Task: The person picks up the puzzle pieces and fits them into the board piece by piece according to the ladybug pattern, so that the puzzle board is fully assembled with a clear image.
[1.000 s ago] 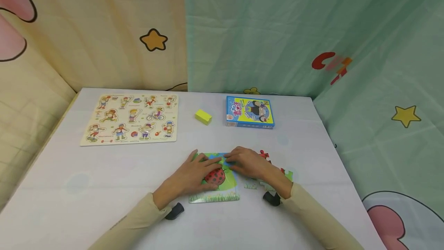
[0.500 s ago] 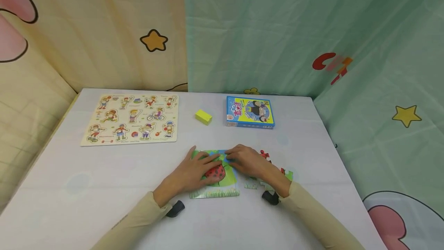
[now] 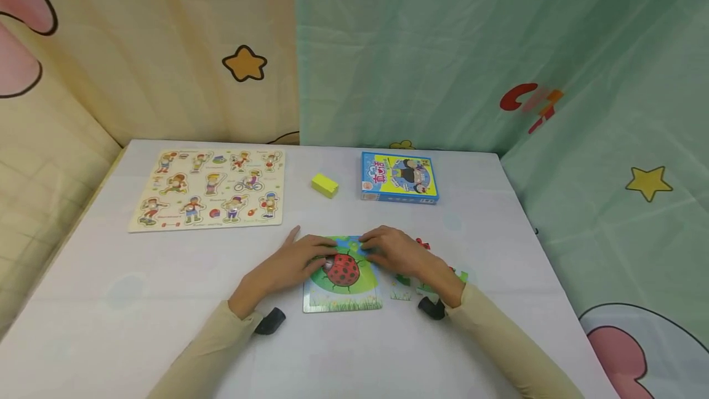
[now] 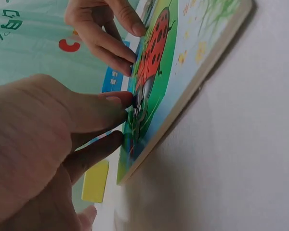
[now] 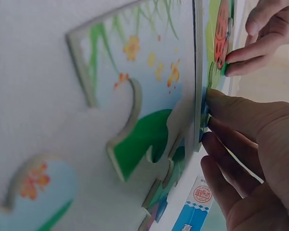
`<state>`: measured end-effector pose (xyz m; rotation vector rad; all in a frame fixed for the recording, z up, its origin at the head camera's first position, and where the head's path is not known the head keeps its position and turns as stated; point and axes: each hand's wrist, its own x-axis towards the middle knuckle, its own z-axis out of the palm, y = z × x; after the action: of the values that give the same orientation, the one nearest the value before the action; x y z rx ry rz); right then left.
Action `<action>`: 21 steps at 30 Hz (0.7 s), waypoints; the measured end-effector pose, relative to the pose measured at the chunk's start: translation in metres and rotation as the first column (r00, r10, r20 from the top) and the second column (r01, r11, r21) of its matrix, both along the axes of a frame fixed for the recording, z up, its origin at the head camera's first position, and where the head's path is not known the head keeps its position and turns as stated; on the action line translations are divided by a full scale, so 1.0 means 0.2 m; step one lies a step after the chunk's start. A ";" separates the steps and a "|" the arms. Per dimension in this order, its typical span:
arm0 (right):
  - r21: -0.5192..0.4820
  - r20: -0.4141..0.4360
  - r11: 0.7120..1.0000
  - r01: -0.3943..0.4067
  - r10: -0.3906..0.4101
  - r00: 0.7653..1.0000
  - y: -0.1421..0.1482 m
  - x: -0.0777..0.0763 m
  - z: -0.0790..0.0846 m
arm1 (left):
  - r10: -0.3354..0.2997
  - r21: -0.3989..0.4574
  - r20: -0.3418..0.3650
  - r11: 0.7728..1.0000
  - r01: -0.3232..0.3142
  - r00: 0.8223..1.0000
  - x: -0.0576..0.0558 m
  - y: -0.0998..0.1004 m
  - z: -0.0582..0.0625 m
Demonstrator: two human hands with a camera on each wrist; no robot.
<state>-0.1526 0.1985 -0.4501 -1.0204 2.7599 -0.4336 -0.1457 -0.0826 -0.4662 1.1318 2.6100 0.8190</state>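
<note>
A ladybug jigsaw puzzle [image 3: 342, 291] in a flat tray lies at the table's middle. My left hand [image 3: 282, 266] reaches over its left side, with thumb and fingertips touching the picture beside the ladybug's head in the left wrist view. At the upper right corner, the bent fingers of my right hand [image 3: 394, 252] touch the picture. In the right wrist view the right thumb [image 5: 231, 108] rests on the board's edge area, with the fingertips spread farther along. Loose jigsaw pieces [image 5: 127, 62] lie right of the tray, some hidden under the right forearm.
Toward the back left lies a wooden peg puzzle board [image 3: 183, 199] with sports figures. A yellow block [image 3: 324, 185] and a blue and yellow box [image 3: 399, 178] are beyond the ladybug puzzle. Curtains [image 3: 399, 48] hang behind the table.
The left hand has drawn back leftward, uncovering the ladybug. The puzzle has slid slightly away from the body, and the right hand has shifted with it at the same corner.
</note>
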 end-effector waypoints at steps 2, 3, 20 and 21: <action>-0.010 0.019 1.000 0.014 -0.014 1.000 0.00 0.00 0.00 | 0.012 0.000 -0.027 1.000 -0.012 1.000 -0.02 -0.02 0.00; -0.017 0.027 1.000 0.024 -0.024 0.999 0.00 0.00 0.00 | 0.023 -0.007 -0.043 1.000 -0.023 0.999 -0.03 -0.03 0.00; -0.142 0.111 0.983 0.112 -0.096 0.989 0.10 0.03 0.03 | 0.030 -0.021 -0.008 0.999 -0.030 1.000 -0.07 -0.09 -0.01; -0.139 0.109 0.983 0.120 -0.105 0.989 0.11 0.03 0.03 | 0.028 -0.023 0.002 0.999 -0.028 1.000 -0.08 -0.09 -0.01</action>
<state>-0.1462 0.2208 -0.4443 -0.8486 2.7368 -0.6926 -0.1608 -0.1012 -0.4674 1.0899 2.6328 0.7937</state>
